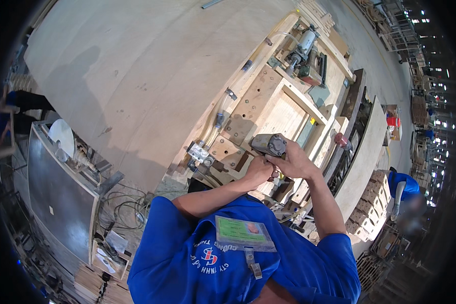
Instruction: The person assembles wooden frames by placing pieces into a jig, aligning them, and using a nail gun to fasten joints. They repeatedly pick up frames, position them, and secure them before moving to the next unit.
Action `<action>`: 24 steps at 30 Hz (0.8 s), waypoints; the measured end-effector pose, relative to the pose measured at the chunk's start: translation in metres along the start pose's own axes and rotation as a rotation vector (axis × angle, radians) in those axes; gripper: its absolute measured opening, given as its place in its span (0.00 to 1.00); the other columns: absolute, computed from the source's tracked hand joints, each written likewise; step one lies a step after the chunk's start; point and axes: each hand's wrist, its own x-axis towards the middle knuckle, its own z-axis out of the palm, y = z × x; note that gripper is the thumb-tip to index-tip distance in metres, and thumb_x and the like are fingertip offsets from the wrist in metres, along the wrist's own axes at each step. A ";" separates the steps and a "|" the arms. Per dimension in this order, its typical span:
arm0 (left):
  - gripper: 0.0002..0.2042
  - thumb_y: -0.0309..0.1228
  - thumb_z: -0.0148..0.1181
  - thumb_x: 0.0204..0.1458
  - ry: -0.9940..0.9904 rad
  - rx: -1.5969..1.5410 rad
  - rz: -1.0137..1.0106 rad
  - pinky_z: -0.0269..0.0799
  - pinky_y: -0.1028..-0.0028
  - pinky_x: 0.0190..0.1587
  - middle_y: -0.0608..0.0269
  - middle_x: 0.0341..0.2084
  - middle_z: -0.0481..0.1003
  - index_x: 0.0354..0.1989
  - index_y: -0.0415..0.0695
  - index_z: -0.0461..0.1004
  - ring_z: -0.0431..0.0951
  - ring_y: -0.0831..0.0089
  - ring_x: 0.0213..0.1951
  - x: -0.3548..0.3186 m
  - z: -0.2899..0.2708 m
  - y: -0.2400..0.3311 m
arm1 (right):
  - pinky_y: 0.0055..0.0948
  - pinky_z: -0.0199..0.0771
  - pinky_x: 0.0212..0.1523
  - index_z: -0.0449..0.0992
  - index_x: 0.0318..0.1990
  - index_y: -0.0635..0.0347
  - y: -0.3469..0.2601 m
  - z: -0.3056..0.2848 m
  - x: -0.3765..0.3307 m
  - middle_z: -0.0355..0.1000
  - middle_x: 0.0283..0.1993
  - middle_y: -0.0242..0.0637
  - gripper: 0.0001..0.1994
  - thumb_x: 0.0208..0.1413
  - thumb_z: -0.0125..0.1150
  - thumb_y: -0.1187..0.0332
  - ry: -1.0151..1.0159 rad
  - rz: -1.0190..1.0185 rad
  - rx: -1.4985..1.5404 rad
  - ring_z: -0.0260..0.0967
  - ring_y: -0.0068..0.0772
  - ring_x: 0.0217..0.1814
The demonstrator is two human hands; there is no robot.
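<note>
My right hand (296,163) is wrapped round a grey air nail gun (268,144), its bolted round cap facing up. Just below the tool, my left hand (259,171) is closed, its fingertips meeting those of the right; what they pinch, if anything, is hidden. Both hands are over the near end of a wooden jig (244,117) with bolted plywood blocks. Within the jig lies a pale wooden frame (303,102). Toward the far end, a second nail gun (311,76) rests beside a metal air cylinder (304,45).
Clear hoses run along the jig's left edge to a metal valve (200,153). A red-capped part (342,141) stands right of the frame, before a long board (359,157). Stacked wood blocks (367,207) and a bent-over person in blue (403,186) are at right. A dark-topped table (58,187) stands left.
</note>
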 end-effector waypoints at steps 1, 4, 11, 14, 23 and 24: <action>0.13 0.24 0.44 0.70 0.006 -0.024 0.009 0.82 0.72 0.27 0.53 0.38 0.82 0.53 0.32 0.75 0.86 0.70 0.34 -0.003 -0.001 0.001 | 0.40 0.78 0.55 0.73 0.59 0.62 -0.005 0.000 0.002 0.81 0.47 0.51 0.22 0.60 0.70 0.69 -0.024 0.019 -0.009 0.81 0.48 0.50; 0.13 0.24 0.43 0.70 -0.009 -0.043 0.084 0.82 0.72 0.27 0.52 0.39 0.82 0.53 0.32 0.74 0.87 0.69 0.34 -0.010 -0.004 0.003 | 0.41 0.78 0.55 0.72 0.59 0.62 -0.015 0.000 0.008 0.81 0.47 0.51 0.21 0.60 0.70 0.70 -0.069 0.049 -0.052 0.81 0.49 0.51; 0.12 0.24 0.45 0.69 -0.010 0.037 0.116 0.79 0.71 0.27 0.52 0.36 0.81 0.49 0.31 0.76 0.85 0.69 0.32 -0.006 -0.009 0.002 | 0.44 0.77 0.56 0.71 0.59 0.63 -0.024 0.002 0.012 0.81 0.48 0.55 0.22 0.60 0.68 0.70 -0.107 0.082 -0.109 0.80 0.55 0.55; 0.12 0.24 0.46 0.68 0.001 0.069 0.092 0.76 0.71 0.27 0.54 0.35 0.82 0.47 0.33 0.78 0.84 0.70 0.32 -0.008 -0.010 0.005 | 0.45 0.77 0.56 0.70 0.60 0.63 -0.017 0.006 0.011 0.80 0.48 0.57 0.21 0.60 0.68 0.70 -0.086 0.060 -0.141 0.79 0.58 0.55; 0.11 0.24 0.51 0.66 -0.001 0.226 0.135 0.79 0.71 0.28 0.57 0.34 0.83 0.44 0.33 0.81 0.84 0.71 0.33 0.002 -0.017 -0.003 | 0.45 0.78 0.52 0.69 0.59 0.62 -0.024 0.003 0.015 0.81 0.43 0.55 0.20 0.61 0.66 0.71 -0.146 0.183 -0.081 0.81 0.58 0.50; 0.12 0.24 0.51 0.66 0.011 0.246 0.127 0.79 0.72 0.28 0.57 0.34 0.84 0.44 0.33 0.81 0.84 0.70 0.33 0.003 -0.016 -0.004 | 0.44 0.78 0.51 0.69 0.58 0.62 -0.023 0.005 0.015 0.81 0.43 0.55 0.20 0.61 0.66 0.71 -0.143 0.176 -0.073 0.82 0.58 0.50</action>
